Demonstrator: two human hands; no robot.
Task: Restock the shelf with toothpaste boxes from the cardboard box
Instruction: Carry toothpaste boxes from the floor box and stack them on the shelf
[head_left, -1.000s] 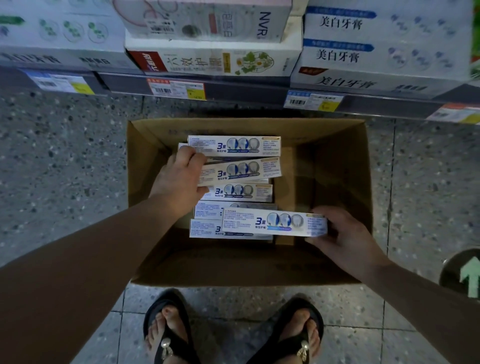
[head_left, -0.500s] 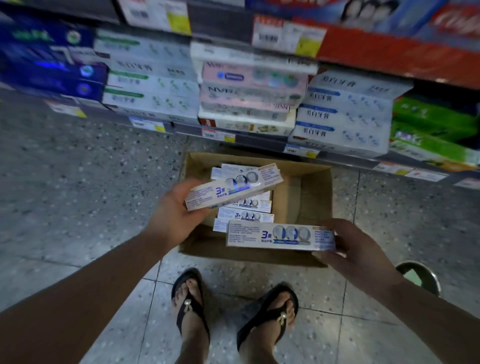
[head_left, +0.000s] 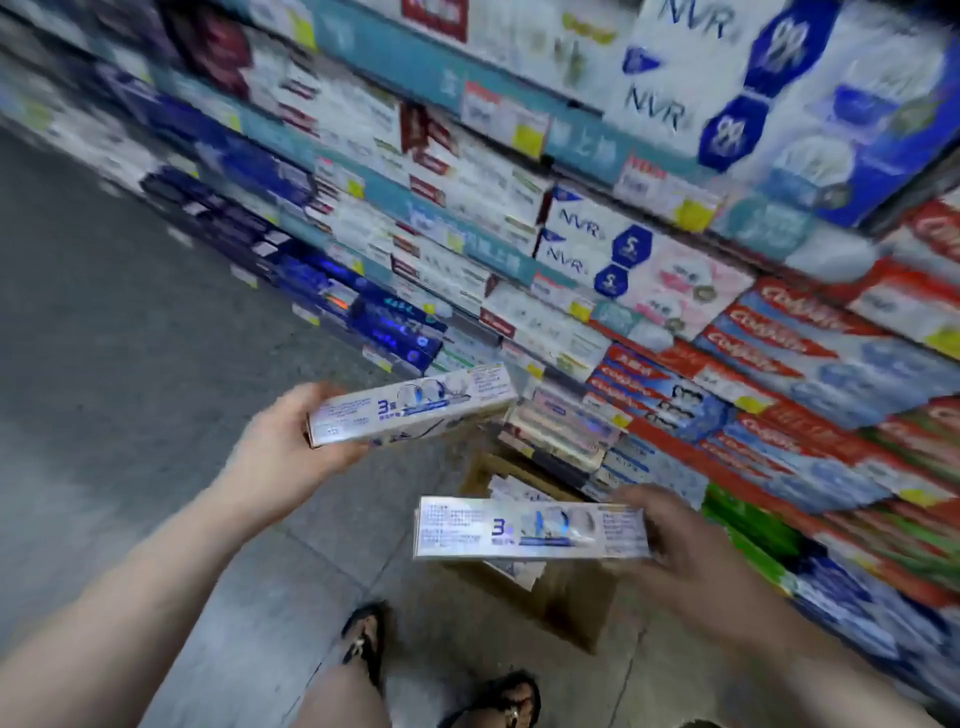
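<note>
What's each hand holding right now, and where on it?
Left hand grips the upper toothpaste box at its left end; right hand grips the lower toothpaste box at its right end.

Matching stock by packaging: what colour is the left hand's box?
The toothpaste box is white with blue print; the head view shows it.

Heavy motion blur across the shelves (head_left: 571, 234); dim overhead light, glare on box fronts, wide-angle bending at edges.

We have open floor (head_left: 130, 364) on our left — free passage; on the right the shelves (head_left: 431, 213) stand packed edge to edge, and the carton (head_left: 571, 603) blocks the floor below.
</note>
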